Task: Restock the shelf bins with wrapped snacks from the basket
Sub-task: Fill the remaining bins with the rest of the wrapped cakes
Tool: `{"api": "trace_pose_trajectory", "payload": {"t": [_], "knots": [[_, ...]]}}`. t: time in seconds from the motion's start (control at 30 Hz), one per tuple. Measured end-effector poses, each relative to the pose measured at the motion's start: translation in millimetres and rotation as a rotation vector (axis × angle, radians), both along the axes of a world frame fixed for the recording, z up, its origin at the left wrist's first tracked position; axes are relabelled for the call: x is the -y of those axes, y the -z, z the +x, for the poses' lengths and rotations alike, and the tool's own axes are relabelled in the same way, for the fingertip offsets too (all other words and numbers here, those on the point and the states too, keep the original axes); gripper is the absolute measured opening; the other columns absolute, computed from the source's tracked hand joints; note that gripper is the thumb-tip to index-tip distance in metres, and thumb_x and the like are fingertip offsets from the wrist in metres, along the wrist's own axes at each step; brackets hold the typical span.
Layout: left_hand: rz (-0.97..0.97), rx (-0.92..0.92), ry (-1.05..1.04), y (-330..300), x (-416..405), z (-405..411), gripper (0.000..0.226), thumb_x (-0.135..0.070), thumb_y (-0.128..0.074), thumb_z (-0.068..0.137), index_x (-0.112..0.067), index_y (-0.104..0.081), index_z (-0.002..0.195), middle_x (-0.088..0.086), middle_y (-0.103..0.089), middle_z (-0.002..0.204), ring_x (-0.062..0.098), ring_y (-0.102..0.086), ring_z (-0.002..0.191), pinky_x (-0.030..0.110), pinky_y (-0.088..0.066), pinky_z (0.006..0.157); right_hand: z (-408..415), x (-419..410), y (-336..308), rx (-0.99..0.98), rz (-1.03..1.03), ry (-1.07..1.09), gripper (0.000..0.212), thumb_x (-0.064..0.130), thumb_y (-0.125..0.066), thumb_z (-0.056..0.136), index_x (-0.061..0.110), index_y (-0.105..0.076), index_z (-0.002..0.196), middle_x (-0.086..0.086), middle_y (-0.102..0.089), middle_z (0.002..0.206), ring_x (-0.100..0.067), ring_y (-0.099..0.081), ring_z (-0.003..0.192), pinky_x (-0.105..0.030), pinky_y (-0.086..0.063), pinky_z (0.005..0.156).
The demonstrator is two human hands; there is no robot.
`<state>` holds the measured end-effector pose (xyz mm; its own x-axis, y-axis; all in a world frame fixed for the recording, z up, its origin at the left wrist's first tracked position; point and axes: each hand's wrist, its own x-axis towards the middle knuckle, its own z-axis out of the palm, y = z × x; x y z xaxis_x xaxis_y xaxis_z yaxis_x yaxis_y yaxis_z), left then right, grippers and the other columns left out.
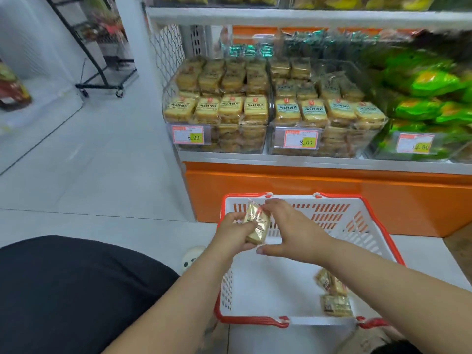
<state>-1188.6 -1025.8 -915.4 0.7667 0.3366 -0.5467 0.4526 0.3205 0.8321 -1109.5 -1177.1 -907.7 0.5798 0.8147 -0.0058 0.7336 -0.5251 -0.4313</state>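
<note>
A white basket with a red rim (373, 241) sits on the floor in front of the shelf. My left hand (233, 232) grips a wrapped yellow snack (256, 224) above the basket's left side. My right hand (291, 228) reaches over it, fingertips pinching the top edge of the wrapper. Two more wrapped snacks (334, 295) lie in the basket's near right corner, partly hidden by my right forearm. On the shelf, two clear bins (217, 103) (327, 108) hold several rows of the same kind of snack.
A bin of green packets (429, 98) stands to the right of the snack bins. The shelf has an orange base (306, 198). A black wheeled rack (102, 72) stands at the back left. My dark-clothed knee (63, 290) fills the lower left.
</note>
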Motion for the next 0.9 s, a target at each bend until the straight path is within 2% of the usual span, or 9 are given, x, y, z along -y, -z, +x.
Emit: {"api": "trace_pose_trajectory", "payload": {"t": [0.07, 0.17, 0.27, 0.37, 0.47, 0.57, 0.67, 0.77, 0.9], "knots": [[0.015, 0.049, 0.021, -19, -9, 1, 0.033, -0.011, -0.063, 0.094, -0.012, -0.050, 0.124, 0.016, -0.069, 0.105, 0.020, -0.070, 0.077, 0.031, -0.060, 0.073, -1, -9, -17, 0.096, 0.073, -0.013, 0.089, 0.059, -0.072, 0.073, 0.019, -0.035, 0.143, 0.001, -0.036, 0.146, -0.014, -0.036, 0.133, -0.024, -0.030, 0.106], [0.145, 0.095, 0.093, -46, -29, 7, 0.034, -0.018, -0.066, 0.093, -0.013, -0.051, 0.123, 0.009, -0.071, 0.096, 0.013, -0.069, 0.071, 0.028, -0.058, 0.070, 1, -26, -44, 0.164, 0.143, -0.007, 0.079, 0.050, -0.074, 0.076, 0.019, -0.039, 0.140, 0.003, -0.046, 0.134, -0.013, -0.043, 0.124, -0.021, -0.033, 0.099], [0.308, 0.097, 0.183, -74, -54, 12, 0.033, -0.027, -0.067, 0.091, -0.016, -0.055, 0.120, 0.002, -0.072, 0.099, 0.011, -0.067, 0.078, 0.027, -0.054, 0.069, 4, -45, -68, 0.192, 0.173, 0.023, 0.074, 0.049, -0.072, 0.076, 0.024, -0.040, 0.138, 0.008, -0.050, 0.127, -0.009, -0.047, 0.116, -0.017, -0.034, 0.089], [0.526, 0.101, 0.332, -98, -82, 22, 0.031, -0.037, -0.063, 0.093, -0.018, -0.060, 0.117, -0.004, -0.071, 0.098, 0.012, -0.066, 0.086, 0.030, -0.053, 0.074, 13, -62, -89, 0.168, 0.172, 0.046, 0.071, 0.048, -0.071, 0.077, 0.025, -0.039, 0.137, 0.009, -0.049, 0.127, -0.007, -0.047, 0.115, -0.016, -0.034, 0.087], [0.780, 0.138, 0.423, -120, -107, 34, 0.040, -0.047, -0.057, 0.094, -0.017, -0.061, 0.121, -0.002, -0.068, 0.109, 0.014, -0.064, 0.098, 0.026, -0.048, 0.079, 31, -77, -113, 0.134, 0.174, 0.052, 0.068, 0.043, -0.072, 0.078, 0.024, -0.039, 0.134, 0.008, -0.048, 0.127, -0.006, -0.048, 0.110, -0.020, -0.042, 0.085], [0.947, 0.213, 0.363, -132, -124, 47, 0.042, -0.044, -0.055, 0.096, -0.020, -0.056, 0.130, -0.008, -0.059, 0.119, 0.010, -0.056, 0.110, 0.024, -0.044, 0.088, 62, -93, -141, 0.136, 0.214, 0.082, 0.066, 0.041, -0.073, 0.077, 0.024, -0.042, 0.133, 0.010, -0.047, 0.124, -0.007, -0.047, 0.111, -0.025, -0.042, 0.088], [1.099, 0.318, 0.300, -142, -128, 69, 0.053, -0.038, -0.058, 0.095, -0.021, -0.044, 0.144, -0.004, -0.050, 0.141, 0.015, -0.048, 0.126, 0.033, -0.041, 0.105, 106, -110, -169, 0.139, 0.218, 0.161, 0.066, 0.038, -0.075, 0.075, 0.026, -0.043, 0.131, 0.010, -0.048, 0.123, -0.010, -0.050, 0.108, -0.033, -0.046, 0.089], [1.276, 0.342, 0.360, -150, -119, 91, 0.064, -0.038, -0.056, 0.095, -0.024, -0.030, 0.152, 0.000, -0.038, 0.153, 0.022, -0.034, 0.140, 0.042, -0.031, 0.115, 146, -118, -181, 0.159, 0.068, 0.197, 0.063, 0.038, -0.074, 0.076, 0.029, -0.043, 0.129, 0.007, -0.052, 0.117, -0.017, -0.054, 0.105, -0.042, -0.048, 0.093], [1.311, 0.267, 0.506, -148, -108, 109, 0.072, -0.041, -0.055, 0.095, -0.023, -0.020, 0.155, 0.003, -0.035, 0.154, 0.025, -0.031, 0.141, 0.042, -0.030, 0.114, 168, -116, -183, 0.222, -0.143, 0.226, 0.059, 0.043, -0.068, 0.078, 0.031, -0.043, 0.130, 0.003, -0.057, 0.116, -0.017, -0.053, 0.098, -0.040, -0.045, 0.092]]}}
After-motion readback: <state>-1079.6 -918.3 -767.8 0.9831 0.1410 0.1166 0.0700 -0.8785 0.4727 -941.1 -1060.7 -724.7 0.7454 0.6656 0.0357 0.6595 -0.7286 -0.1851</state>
